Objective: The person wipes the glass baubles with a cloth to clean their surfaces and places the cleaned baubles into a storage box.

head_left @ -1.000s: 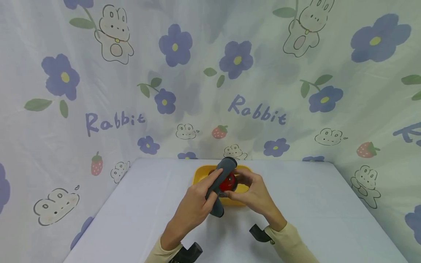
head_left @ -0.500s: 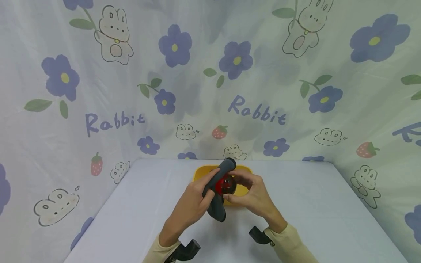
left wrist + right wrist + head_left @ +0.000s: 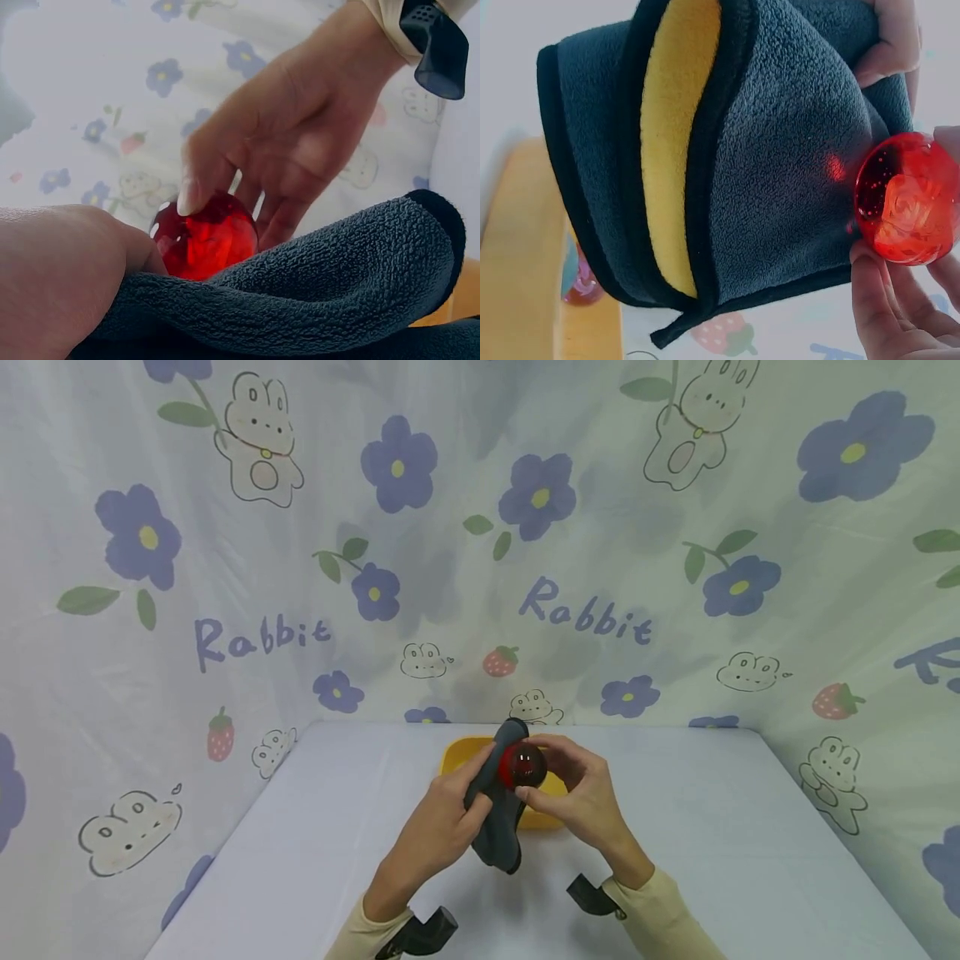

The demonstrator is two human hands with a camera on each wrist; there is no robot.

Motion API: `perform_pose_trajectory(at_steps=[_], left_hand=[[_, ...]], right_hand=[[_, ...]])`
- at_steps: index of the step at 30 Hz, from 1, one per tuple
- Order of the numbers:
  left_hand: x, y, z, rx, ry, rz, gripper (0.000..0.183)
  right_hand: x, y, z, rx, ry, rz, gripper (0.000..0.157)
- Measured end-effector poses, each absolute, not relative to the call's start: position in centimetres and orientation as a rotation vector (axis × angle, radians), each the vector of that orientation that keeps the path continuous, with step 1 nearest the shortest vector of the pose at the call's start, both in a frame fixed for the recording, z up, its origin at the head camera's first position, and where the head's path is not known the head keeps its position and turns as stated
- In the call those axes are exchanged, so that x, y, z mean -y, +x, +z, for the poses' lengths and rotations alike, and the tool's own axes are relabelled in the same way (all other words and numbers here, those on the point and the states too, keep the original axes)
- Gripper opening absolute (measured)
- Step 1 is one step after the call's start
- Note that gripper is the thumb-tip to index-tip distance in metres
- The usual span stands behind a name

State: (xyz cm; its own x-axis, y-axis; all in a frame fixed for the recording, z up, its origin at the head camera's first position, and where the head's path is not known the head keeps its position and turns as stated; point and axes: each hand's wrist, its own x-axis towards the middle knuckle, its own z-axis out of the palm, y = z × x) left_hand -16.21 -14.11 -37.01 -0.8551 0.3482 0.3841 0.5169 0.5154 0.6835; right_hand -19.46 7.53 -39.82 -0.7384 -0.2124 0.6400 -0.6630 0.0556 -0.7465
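Observation:
My left hand [image 3: 438,822] grips a folded microfiber cloth [image 3: 498,837], dark grey with a black edge. In the right wrist view, a yellow side of the cloth [image 3: 669,142] shows between its folds. A clear red ball [image 3: 527,766] is pinched between the thumb and fingers of my right hand [image 3: 588,789]. The ball rests right against the cloth's grey face, as the left wrist view also shows. Both hands are held up in front of a yellow bin [image 3: 456,753], which they partly hide.
Inside the bin, the right wrist view catches a pinkish shiny round thing [image 3: 585,286]. The white table [image 3: 360,777] spreads around the bin. A curtain with flowers and rabbits [image 3: 450,568] hangs behind and at both sides.
The red ball has turned in my right fingers and more of it shows in front of the cloth. The cloth's upper end has shifted slightly left, and its lower end has swung right and down.

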Motion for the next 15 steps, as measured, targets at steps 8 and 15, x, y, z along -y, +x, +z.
perform_pose_trajectory(at_steps=[8,15], left_hand=[[13.92,-15.71,-36.74,2.583,-0.717,-1.242,0.061],[13.81,-15.34,-36.47,2.605,-0.712,-1.239,0.061]], right_hand=[[-7.95,-19.73,-39.76,1.953,0.831,1.765,0.057],[-8.06,-19.6,-39.66,2.0,0.773,1.704,0.058]])
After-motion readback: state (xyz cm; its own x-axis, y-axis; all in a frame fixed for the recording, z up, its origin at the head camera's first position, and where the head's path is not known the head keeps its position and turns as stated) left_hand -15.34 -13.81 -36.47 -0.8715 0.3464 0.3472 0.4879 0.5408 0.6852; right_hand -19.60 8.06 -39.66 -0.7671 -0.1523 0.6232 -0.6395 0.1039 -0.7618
